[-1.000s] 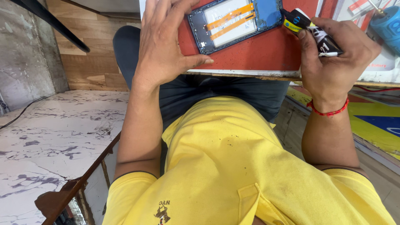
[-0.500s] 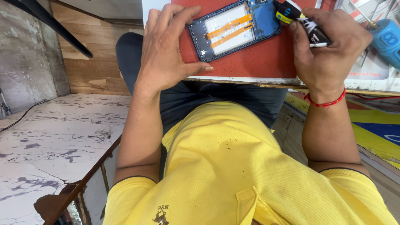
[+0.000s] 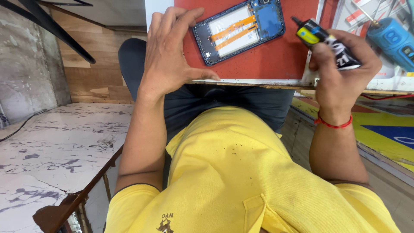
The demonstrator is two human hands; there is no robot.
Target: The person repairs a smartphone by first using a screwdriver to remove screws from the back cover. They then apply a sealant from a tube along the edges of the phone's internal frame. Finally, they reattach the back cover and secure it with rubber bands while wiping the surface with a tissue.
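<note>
Left hand (image 3: 170,54) flat on red mat (image 3: 267,60), fingers spread and loose, thumb along table edge, touching left end of opened phone (image 3: 239,31). Phone lying back-up on mat. Right hand (image 3: 345,71) raised, wrist bent, closed around glue tube (image 3: 325,41), nozzle pointing up-left, just right of phone.

Opened phone (image 3: 238,31): I see it back-up on the red mat, dark blue frame, back cover off, pale battery area with two orange flex strips running diagonally, blue section at its upper end. Lies tilted, just beside my left fingertips, not gripped. Glue tube (image 3: 327,43): small, black with a yellow band, thin black nozzle pointing up-left toward the phone, raised off the mat, well apart from it.
</note>
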